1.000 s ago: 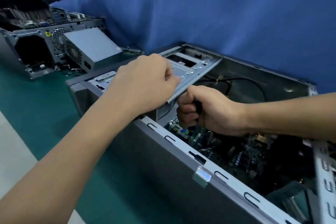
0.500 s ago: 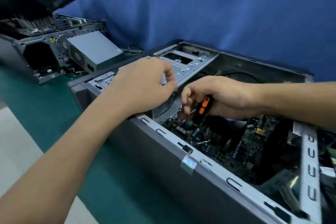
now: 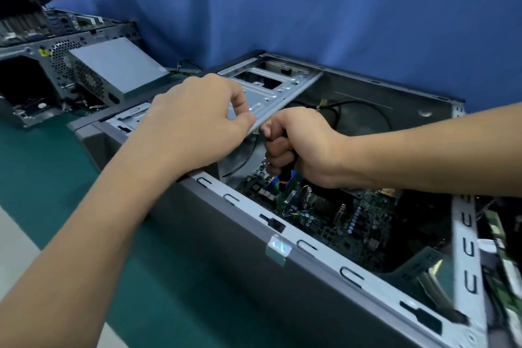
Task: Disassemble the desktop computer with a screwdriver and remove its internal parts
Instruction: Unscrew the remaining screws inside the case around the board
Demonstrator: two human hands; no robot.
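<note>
Desktop computer is lying on its side on the green table, open face up, with its long way running from far left to near right. Inside it, a green circuit board is sitting on the bottom, and a black wire is looping near the back wall. My left hand is pinching the edge of the gray metal tray at the box's far end. My right hand is squeezing the screwdriver, which is standing almost upright and pointing down at the board. I cannot see its tip.
</note>
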